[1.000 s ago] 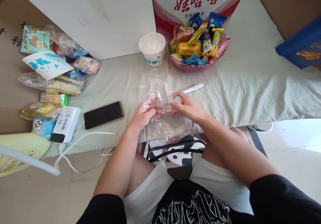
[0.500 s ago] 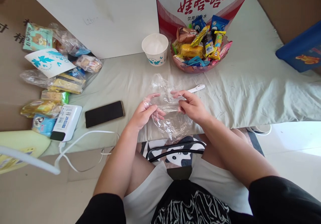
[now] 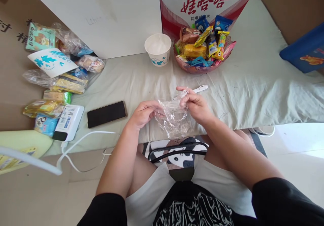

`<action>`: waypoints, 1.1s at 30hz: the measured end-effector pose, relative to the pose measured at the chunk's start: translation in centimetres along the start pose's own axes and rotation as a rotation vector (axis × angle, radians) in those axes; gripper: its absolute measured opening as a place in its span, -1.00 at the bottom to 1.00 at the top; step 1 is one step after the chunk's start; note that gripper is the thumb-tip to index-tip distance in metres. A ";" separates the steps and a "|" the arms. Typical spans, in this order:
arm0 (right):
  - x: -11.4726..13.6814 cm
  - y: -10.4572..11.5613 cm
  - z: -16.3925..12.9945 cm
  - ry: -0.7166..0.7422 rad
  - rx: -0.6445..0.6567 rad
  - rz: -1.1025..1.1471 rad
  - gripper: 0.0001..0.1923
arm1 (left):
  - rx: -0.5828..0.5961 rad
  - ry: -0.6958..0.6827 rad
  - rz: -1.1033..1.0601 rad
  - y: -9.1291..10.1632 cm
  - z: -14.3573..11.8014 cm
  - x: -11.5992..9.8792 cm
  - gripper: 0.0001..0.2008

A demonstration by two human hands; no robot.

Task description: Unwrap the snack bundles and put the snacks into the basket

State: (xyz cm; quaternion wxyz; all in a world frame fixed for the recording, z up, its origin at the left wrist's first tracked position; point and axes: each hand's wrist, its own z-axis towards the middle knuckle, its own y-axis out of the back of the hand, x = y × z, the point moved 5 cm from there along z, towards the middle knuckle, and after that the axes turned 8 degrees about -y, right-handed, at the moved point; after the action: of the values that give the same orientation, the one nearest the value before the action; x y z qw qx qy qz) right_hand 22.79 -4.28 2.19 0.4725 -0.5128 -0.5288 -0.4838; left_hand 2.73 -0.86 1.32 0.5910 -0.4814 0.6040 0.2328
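A crumpled clear plastic bag [image 3: 174,119] hangs between my two hands, above the near edge of the cloth. My left hand [image 3: 145,113] pinches its left side, thumb against fingers. On the other side, my right hand [image 3: 194,104] grips the bag's upper right part, with the index finger stretched out. Just beyond my right hand lies a white plastic utensil [image 3: 201,88], partly hidden behind the fingers. Farther back stands a white paper cup [image 3: 158,50] with blue leaf prints and something whitish inside.
A glass bowl [image 3: 194,69] of wrapped snacks stands right of the cup, before a red-and-white carton [image 3: 207,0]. A black phone [image 3: 106,114], a white cabled device [image 3: 68,123] and several packaged snacks [image 3: 71,82] lie left. A blue item [image 3: 303,50] is far right.
Both hands have closed on the bag, whose upper part is now drawn down and bunched. Before, my fingers were spread with the film stretched between them.
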 end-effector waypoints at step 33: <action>-0.6 -0.6 0.1 -0.227 0.071 0.168 -0.50 | -0.149 -0.080 -0.022 0.9 0.1 -0.1 -0.62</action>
State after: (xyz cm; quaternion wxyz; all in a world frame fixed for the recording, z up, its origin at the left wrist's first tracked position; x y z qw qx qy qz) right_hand 22.17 -4.27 1.58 0.4661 -0.5897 -0.5510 -0.3625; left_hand 1.94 -0.36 1.17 0.5798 -0.5208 0.5555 0.2898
